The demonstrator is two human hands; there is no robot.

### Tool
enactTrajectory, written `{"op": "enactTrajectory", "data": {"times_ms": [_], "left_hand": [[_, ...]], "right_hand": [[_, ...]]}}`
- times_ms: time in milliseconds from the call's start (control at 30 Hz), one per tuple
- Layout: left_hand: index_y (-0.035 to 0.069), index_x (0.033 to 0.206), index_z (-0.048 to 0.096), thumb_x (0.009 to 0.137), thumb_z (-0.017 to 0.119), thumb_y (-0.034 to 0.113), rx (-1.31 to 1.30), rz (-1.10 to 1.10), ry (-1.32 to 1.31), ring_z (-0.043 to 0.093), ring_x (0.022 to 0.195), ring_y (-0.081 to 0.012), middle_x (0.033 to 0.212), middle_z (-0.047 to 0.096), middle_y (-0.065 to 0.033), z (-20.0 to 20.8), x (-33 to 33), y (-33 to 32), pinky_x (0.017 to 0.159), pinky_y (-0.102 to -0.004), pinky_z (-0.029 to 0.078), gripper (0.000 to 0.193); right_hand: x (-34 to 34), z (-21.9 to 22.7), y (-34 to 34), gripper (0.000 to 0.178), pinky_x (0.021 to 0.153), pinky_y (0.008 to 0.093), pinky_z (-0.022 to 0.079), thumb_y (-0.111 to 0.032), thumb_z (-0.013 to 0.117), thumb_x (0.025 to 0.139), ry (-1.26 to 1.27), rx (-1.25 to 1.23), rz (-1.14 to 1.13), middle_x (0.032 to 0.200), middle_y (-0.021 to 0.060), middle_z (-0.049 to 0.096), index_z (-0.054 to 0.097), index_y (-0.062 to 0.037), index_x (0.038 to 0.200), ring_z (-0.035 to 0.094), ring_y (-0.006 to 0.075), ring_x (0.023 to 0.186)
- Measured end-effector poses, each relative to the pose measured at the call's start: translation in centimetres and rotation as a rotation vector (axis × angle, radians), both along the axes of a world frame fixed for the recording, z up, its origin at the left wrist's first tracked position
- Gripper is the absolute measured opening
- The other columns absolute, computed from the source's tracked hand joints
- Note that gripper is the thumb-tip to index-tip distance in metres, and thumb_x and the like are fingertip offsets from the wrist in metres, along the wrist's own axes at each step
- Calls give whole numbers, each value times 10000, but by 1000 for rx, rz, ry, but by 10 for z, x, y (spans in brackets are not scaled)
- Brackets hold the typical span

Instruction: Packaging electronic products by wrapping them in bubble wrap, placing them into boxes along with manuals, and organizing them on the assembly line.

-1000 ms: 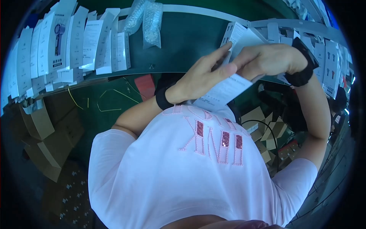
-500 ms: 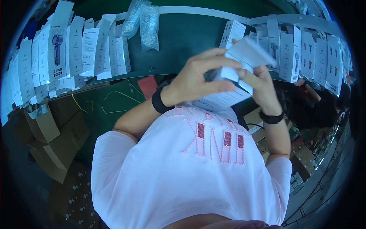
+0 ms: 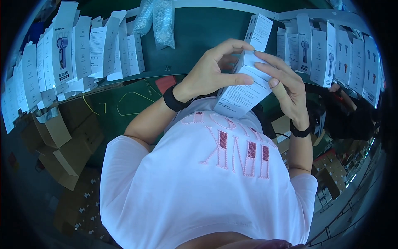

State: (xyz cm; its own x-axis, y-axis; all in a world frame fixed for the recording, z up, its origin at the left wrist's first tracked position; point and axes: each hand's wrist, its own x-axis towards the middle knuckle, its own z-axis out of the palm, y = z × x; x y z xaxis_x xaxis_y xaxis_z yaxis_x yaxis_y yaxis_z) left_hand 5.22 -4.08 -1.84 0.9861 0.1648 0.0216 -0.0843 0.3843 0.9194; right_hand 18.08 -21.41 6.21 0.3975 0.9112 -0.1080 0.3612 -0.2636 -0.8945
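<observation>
A white cardboard box (image 3: 245, 92) with printed text stands tilted in front of my chest, its top end facing away from me. My left hand (image 3: 216, 71) grips it from the left, thumb along the near face and fingers behind the top edge. On the other side my right hand (image 3: 287, 85) has its fingertips on the closed lid and its thumb by the right edge. The lid's flap lies down on the box. What is inside the box cannot be seen.
Rows of upright white boxes, many with open flaps, line the green table (image 3: 190, 54) at left (image 3: 62, 54) and right (image 3: 319, 58). One box (image 3: 259, 32) stands just beyond my hands. Bubble-wrap bags (image 3: 163, 27) lie at the back. Brown cartons (image 3: 62, 159) sit lower left; another person (image 3: 350, 112) is at right.
The raised flap on the box has been folded down and the top is now closed. My right hand has moved from the flap's side onto the lid.
</observation>
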Motion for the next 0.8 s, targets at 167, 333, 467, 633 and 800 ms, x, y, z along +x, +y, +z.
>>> {"op": "enactTrajectory", "data": {"times_ms": [167,333,467,633,800], "left_hand": [[59,1269,517,800,748,119,-60,-105,34,575,1036,-164,1172,581,-88,-5,15,-7,872,-311,488,526],[26,1274,509,828,687,41,-18,-162,74,528,1095,-147,1196,561,-74,-4,51,-10,946,-310,433,480],[46,1202,561,875,660,182,186,-85,145,601,1014,-170,1108,604,-93,-28,138,-14,806,-277,494,367],[81,1223,592,853,628,406,902,-7,372,460,1152,-369,1225,522,-245,-139,224,-28,984,-451,372,494],[24,1345,475,838,641,432,1070,313,347,305,1283,-440,1342,412,-300,-142,218,-46,1074,-483,252,672]], "right_hand": [[3,-7,-11,481,1016,430,387,-258,704,801,-273,-43,43,1348,165,509,607,-81,1238,479,347,1246],[12,-10,-36,672,1083,413,302,-189,758,754,-261,-12,-284,1436,198,396,480,-43,1348,385,310,1330],[74,25,-83,600,973,344,397,-126,755,779,-840,-6,-870,1255,163,553,489,29,1294,536,247,1107],[109,7,-150,771,884,413,451,-459,752,729,-784,-816,-888,1114,242,587,528,100,1210,568,373,974],[108,-48,-165,822,875,414,452,-409,774,701,-773,-557,-931,1105,269,568,473,123,1251,567,370,967]]}}
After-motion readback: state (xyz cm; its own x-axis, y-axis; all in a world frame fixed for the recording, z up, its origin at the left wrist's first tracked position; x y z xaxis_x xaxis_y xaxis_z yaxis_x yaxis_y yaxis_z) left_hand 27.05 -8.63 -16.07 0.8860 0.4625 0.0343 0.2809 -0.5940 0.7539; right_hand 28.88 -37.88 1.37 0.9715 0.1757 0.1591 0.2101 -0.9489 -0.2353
